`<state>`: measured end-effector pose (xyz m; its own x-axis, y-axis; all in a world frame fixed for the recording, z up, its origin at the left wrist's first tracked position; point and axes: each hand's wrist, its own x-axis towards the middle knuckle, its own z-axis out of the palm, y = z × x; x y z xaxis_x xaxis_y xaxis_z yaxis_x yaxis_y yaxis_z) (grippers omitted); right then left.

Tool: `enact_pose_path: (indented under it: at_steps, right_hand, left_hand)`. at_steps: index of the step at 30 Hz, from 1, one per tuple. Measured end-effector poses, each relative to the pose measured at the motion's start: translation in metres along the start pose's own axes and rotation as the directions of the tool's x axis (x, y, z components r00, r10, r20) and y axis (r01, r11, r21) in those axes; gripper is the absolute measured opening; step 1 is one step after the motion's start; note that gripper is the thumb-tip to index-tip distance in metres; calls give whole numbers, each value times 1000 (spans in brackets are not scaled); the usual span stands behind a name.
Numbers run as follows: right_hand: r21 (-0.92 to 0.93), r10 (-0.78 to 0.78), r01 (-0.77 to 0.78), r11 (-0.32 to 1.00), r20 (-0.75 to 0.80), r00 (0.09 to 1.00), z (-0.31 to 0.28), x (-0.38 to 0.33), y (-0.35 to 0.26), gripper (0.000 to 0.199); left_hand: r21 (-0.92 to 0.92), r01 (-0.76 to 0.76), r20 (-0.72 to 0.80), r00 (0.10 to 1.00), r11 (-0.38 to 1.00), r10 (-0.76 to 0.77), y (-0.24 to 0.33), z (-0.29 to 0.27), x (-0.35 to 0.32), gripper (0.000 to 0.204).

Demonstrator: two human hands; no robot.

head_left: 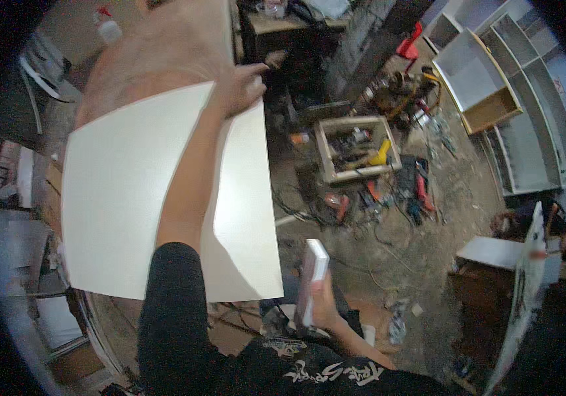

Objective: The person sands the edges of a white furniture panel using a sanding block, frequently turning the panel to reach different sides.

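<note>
A large white board (pixel 121 191) lies flat in front of me, on top of a brown-surfaced table. My left arm stretches across it, and my left hand (pixel 238 91) is at its far right corner. The index finger points out past the edge, while the other fingers look bent and are somewhat blurred. Low in the middle, beside the board's near right corner, my right hand (pixel 324 307) is closed round a rectangular block (pixel 316 261) with a white end and a reddish side. The block stands upright in my grip, apart from the board.
On the floor to the right sits a wooden tool box (pixel 322 148) with a yellow-handled tool. Cables and several tools, including a red one (pixel 423 188), lie around it. White cabinets (pixel 527 125) stand at the far right. A spray bottle (pixel 108 30) is at the far left.
</note>
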<state>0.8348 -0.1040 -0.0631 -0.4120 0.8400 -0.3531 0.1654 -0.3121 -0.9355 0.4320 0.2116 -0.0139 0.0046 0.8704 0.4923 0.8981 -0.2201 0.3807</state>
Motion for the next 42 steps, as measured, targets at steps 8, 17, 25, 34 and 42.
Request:
enact_pose_path:
  at_steps: [8, 17, 25, 34, 42]
  right_hand:
    - [507, 30, 70, 859, -185, 982, -85, -11, 1, 65]
    - [473, -73, 283, 834, -414, 907, -146, -38, 41, 65]
    - [677, 256, 155, 719, -466, 847, -131, -37, 15, 67]
    - [741, 423, -162, 652, -178, 888, -120, -12, 36, 56]
    - [736, 452, -178, 653, -190, 872, -130, -14, 49, 53]
  left_hand:
    - [109, -407, 275, 889, 907, 366, 40, -7, -25, 18]
    - [-115, -517, 367, 771, 848, 520, 72, -23, -66, 36]
    - [-36, -536, 373, 776, 843, 509, 97, -25, -87, 38]
    - [-100, -47, 67, 996, 994, 54, 99, 1, -85, 27]
    - [-53, 213, -52, 975, 976, -216, 53, 15, -49, 54]
